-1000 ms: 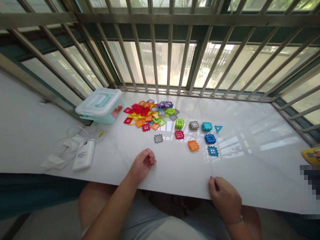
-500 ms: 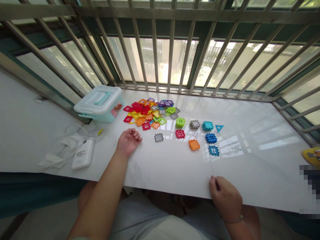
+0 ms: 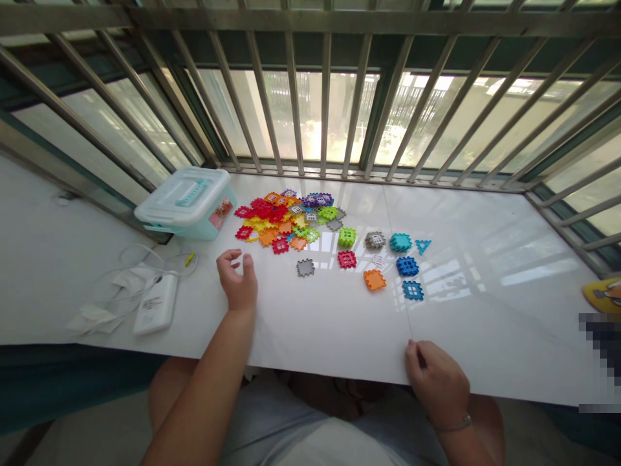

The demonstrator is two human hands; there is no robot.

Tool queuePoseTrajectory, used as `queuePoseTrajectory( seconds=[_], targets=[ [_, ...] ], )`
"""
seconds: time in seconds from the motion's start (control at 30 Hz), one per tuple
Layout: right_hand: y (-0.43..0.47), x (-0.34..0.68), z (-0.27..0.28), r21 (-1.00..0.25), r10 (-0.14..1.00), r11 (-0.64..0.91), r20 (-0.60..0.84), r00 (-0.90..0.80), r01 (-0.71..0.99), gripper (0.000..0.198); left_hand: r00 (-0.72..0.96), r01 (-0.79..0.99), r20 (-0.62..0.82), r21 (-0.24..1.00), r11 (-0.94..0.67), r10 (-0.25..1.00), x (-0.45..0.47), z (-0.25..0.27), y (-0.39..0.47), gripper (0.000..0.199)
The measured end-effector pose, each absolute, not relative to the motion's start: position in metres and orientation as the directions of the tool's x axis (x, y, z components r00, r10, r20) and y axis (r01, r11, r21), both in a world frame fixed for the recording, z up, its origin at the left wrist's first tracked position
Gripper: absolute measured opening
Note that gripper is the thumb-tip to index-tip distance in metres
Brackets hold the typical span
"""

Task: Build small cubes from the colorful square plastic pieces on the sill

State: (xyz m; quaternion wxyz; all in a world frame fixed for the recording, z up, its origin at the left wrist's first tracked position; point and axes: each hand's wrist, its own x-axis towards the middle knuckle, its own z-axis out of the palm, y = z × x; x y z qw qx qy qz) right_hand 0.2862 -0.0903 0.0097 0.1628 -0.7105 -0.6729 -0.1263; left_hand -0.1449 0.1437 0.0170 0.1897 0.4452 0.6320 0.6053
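My left hand (image 3: 237,279) hovers over the table near the loose pile of plastic building tiles (image 3: 264,223), thumb apart from loosely curled fingers, with nothing in it. To its right lies a single grey tile (image 3: 305,267). At the table's front edge my right hand (image 3: 439,375) rests in a loose fist; no object shows in it. Sorted by colour farther right are a lime green stack (image 3: 347,237), a grey stack (image 3: 375,240), a turquoise stack (image 3: 400,243) and a blue stack (image 3: 407,266). Nearby lie a red tile (image 3: 347,259), an orange tile (image 3: 374,280) and a turquoise triangle (image 3: 423,246).
A lidded storage box (image 3: 189,204) stands at the back left. In front of it lie a white power bank (image 3: 156,304), a cable (image 3: 121,262) and crumpled tissues (image 3: 92,317). Metal bars (image 3: 325,103) line the back. A yellow object (image 3: 601,296) sits at the right edge.
My left hand has turned and shifted slightly left, its thumb now lifted apart from the fingers. My right hand stays in place. The view has shifted a little.
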Motion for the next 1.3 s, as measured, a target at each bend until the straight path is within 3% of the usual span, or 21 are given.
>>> queuePoseTrajectory(
  seconds=[0.03, 0.1, 0.2, 0.3, 0.63, 0.77, 0.93, 1.03, 1.3],
  targets=[
    [-0.09, 0.286, 0.009, -0.063, 0.916, -0.039, 0.397, 0.061, 0.997, 0.042, -0.468, 0.516, 0.415, 0.845, -0.14, 0.78, -0.143, 0.016, 0.144, 0.039],
    [-0.09, 0.287, 0.009, -0.068, 0.916, -0.037, 0.396, 0.061, 0.997, 0.041, -0.319, 0.738, 0.509, 0.662, -0.128, 0.799, -0.139, 0.013, 0.147, 0.054],
    [-0.09, 0.288, 0.008, -0.062, 0.914, -0.038, 0.401, 0.06, 0.997, 0.04, -0.106, 0.87, 0.326, 0.487, -0.072, 0.939, -0.131, 0.006, 0.156, 0.072],
    [-0.091, 0.288, 0.007, -0.054, 0.915, -0.037, 0.4, 0.055, 0.998, 0.039, 0.022, 0.914, 0.169, 0.396, -0.088, 0.985, -0.125, 0.001, 0.161, 0.074],
    [-0.091, 0.287, 0.008, -0.051, 0.913, -0.048, 0.403, 0.064, 0.998, 0.039, -0.056, 0.886, 0.347, 0.45, -0.114, 0.936, -0.129, 0.001, 0.16, 0.017],
    [-0.091, 0.287, 0.008, -0.059, 0.912, -0.046, 0.404, 0.066, 0.997, 0.04, -0.08, 0.875, 0.38, 0.469, -0.118, 0.921, -0.131, 0.001, 0.159, 0.024],
    [-0.091, 0.287, 0.008, -0.054, 0.915, -0.046, 0.399, 0.064, 0.997, 0.04, 0.097, 0.898, 0.299, 0.385, -0.213, 0.949, -0.125, 0.005, 0.156, 0.059],
    [-0.091, 0.287, 0.009, -0.05, 0.915, -0.048, 0.398, 0.064, 0.998, 0.042, 0.133, 0.906, 0.25, 0.362, -0.22, 0.959, -0.122, 0.007, 0.155, 0.052],
    [-0.091, 0.288, 0.008, -0.069, 0.915, -0.045, 0.398, 0.069, 0.997, 0.041, 0.029, 0.891, 0.343, 0.417, -0.18, 0.939, -0.126, 0.006, 0.157, 0.025]
  ],
)
